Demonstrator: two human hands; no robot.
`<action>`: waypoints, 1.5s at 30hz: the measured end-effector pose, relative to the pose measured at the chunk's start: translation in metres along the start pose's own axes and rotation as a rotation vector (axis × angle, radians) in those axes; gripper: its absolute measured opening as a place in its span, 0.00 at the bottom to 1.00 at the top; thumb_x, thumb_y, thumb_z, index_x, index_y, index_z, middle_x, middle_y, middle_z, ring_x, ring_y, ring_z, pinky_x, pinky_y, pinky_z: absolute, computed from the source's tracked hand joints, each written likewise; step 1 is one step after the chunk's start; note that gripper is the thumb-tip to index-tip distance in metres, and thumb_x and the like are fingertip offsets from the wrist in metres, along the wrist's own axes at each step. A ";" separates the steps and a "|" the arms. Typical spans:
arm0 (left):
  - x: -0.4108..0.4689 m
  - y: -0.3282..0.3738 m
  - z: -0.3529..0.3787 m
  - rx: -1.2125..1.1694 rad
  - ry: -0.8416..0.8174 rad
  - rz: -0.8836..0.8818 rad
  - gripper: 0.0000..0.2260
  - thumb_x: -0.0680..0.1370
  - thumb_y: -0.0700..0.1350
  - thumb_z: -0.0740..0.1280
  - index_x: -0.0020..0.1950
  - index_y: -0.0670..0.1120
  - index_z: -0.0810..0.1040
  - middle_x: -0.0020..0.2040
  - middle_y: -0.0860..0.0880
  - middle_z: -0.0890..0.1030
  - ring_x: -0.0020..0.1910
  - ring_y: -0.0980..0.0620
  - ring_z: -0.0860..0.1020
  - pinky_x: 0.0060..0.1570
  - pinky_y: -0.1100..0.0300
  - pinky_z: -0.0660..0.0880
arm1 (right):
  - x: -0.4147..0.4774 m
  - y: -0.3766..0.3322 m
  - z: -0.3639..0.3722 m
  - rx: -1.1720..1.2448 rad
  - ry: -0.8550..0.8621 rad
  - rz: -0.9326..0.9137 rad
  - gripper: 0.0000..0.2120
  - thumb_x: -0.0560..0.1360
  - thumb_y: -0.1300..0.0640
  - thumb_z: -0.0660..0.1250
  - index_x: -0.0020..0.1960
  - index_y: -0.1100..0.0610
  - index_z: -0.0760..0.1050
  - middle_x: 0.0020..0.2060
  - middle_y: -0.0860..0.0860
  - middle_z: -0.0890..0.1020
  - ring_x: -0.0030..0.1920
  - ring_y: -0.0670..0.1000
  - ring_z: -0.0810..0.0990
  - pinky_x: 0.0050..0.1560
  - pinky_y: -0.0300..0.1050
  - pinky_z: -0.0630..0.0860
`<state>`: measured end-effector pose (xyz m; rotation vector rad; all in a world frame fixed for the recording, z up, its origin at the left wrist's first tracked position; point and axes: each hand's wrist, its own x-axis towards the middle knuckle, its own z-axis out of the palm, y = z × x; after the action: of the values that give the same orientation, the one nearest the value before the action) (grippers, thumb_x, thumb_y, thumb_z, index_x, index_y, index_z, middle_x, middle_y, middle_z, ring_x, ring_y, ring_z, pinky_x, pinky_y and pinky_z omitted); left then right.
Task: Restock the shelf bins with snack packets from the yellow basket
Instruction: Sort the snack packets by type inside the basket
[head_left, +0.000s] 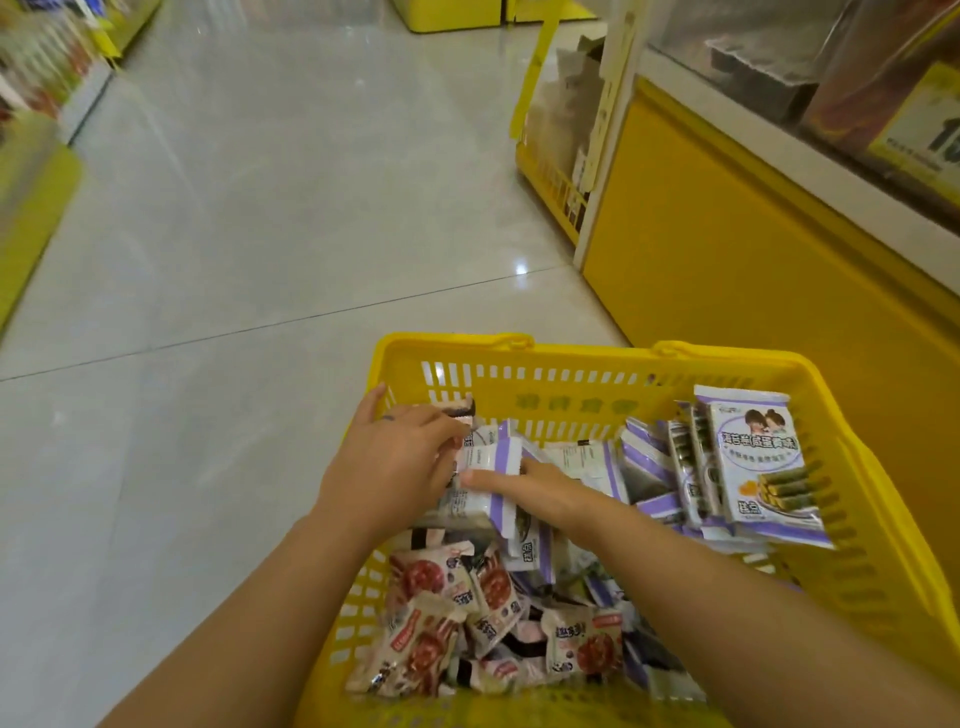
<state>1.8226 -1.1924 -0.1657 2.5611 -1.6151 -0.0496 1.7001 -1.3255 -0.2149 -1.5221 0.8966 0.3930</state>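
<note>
About five red-printed packets (421, 577) lie in the near-left corner of the yellow basket (597, 402). Above them, by its left wall, my left hand (395, 462) curls its fingers onto a bundle of purple-and-white packets (498, 457); I can't count how many are in it. My right hand (540, 491) pinches the same bundle mid-basket, one digit flat along it. At least four standing purple packets (753, 462) lean against the right wall.

Even, fairly bright overhead light; the glossy floor (270, 197) shows soft sheen and one small white glint; shadows are faint. The left shelves (41, 73) smear with blur; the yellow basket (571, 402) reads sharper; edges bend with wide-angle distortion.
</note>
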 end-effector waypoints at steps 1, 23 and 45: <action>0.000 0.000 0.000 0.003 -0.012 0.003 0.13 0.78 0.53 0.60 0.60 0.59 0.77 0.59 0.58 0.79 0.60 0.54 0.76 0.73 0.47 0.46 | 0.001 -0.002 0.002 0.021 -0.024 -0.025 0.40 0.63 0.31 0.72 0.69 0.48 0.69 0.65 0.49 0.75 0.61 0.54 0.76 0.62 0.52 0.72; -0.003 -0.002 0.003 0.193 -0.017 -0.044 0.16 0.82 0.56 0.52 0.61 0.59 0.77 0.62 0.57 0.76 0.59 0.51 0.75 0.72 0.41 0.39 | -0.017 -0.010 0.012 0.076 0.102 -0.029 0.10 0.66 0.47 0.75 0.40 0.51 0.79 0.35 0.48 0.82 0.36 0.49 0.81 0.35 0.41 0.75; -0.027 0.148 0.022 -0.995 -0.590 -0.185 0.21 0.80 0.56 0.61 0.71 0.51 0.67 0.68 0.50 0.73 0.54 0.57 0.74 0.52 0.61 0.70 | -0.183 0.061 -0.090 0.122 0.507 -0.110 0.08 0.70 0.62 0.73 0.46 0.53 0.77 0.45 0.53 0.83 0.44 0.53 0.83 0.38 0.46 0.82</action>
<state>1.6765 -1.2327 -0.1718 1.9141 -1.0062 -1.3413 1.5158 -1.3515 -0.1106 -1.5747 1.1964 -0.1378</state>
